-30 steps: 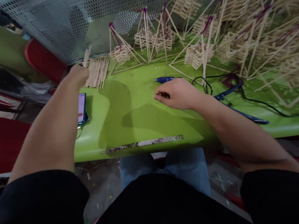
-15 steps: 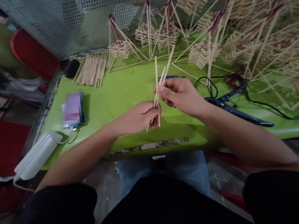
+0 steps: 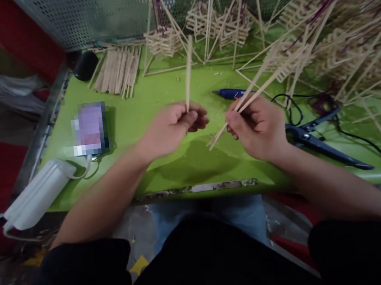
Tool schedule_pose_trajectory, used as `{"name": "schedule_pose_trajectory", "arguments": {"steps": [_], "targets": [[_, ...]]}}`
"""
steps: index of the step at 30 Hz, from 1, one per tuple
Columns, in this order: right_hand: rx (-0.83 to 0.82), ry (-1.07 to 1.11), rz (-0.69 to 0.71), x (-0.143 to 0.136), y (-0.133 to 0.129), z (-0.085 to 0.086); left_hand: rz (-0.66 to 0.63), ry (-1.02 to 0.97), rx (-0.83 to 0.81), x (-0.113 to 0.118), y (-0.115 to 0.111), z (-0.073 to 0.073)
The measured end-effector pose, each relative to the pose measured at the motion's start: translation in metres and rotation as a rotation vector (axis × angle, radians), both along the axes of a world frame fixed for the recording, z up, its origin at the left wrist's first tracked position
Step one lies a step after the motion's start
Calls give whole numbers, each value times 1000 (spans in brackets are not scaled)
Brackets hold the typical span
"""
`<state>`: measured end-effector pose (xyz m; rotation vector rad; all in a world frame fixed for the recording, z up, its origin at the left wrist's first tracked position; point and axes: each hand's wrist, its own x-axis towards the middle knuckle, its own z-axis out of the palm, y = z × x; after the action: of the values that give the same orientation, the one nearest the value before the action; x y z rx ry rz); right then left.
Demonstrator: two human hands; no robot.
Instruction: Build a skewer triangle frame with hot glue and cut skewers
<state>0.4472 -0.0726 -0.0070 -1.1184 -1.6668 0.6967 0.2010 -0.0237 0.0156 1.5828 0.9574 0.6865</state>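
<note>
My left hand (image 3: 178,123) pinches one thin wooden stick (image 3: 189,72), which stands nearly upright above the thumb. In my right hand (image 3: 258,124) are two wooden sticks (image 3: 266,82), slanting up to the right, their lower ends poking out to the left below the thumb. The hands are apart over the green table (image 3: 175,162). Just behind my right hand lies a dark blue pen-shaped tool (image 3: 229,93), partly hidden by the fingers and sticks. Beside my right wrist rest dark-handled cutters (image 3: 323,142).
Stick frames with hanging woven stick pieces (image 3: 164,42) and purple thread crowd the back and right. A bundle of flat sticks (image 3: 117,73) lies back left, near a black mouse-like object (image 3: 85,66). A blurred-out phone (image 3: 90,130) and white power bank (image 3: 39,194) sit left. A black cord (image 3: 360,138) trails right.
My hands have moved apart. The sticks held together between them are now divided, one in the left hand and two in the right. The view has shifted slightly.
</note>
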Motion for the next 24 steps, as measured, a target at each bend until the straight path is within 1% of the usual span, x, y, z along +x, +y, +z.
{"name": "schedule_pose_trajectory", "arguments": {"steps": [2, 4, 8, 10, 13, 16, 20, 22, 24], "targets": [[50, -107, 11, 2, 5, -3, 70, 24, 9, -6, 9, 0], [95, -225, 35, 3, 11, -4, 79, 116, 72, -11, 17, 0], [91, -358, -1, 9, 20, -4, 26, 343, 188, -19, 29, -9], [69, -391, -23, 13, 24, -4, 6, 458, 203, -23, 32, -15], [82, -421, -42, 19, 25, -3, -31, 612, 196, -27, 34, -22], [121, -427, -41, 21, 25, -1, -43, 642, 168, -30, 35, -26], [123, -398, -19, 22, 24, 3, 38, 636, 97, -35, 41, -32], [147, -380, -16, 22, 24, 5, 54, 637, 118, -38, 45, -34], [189, -351, -6, 22, 23, 7, 58, 642, 178, -40, 49, -33]]}}
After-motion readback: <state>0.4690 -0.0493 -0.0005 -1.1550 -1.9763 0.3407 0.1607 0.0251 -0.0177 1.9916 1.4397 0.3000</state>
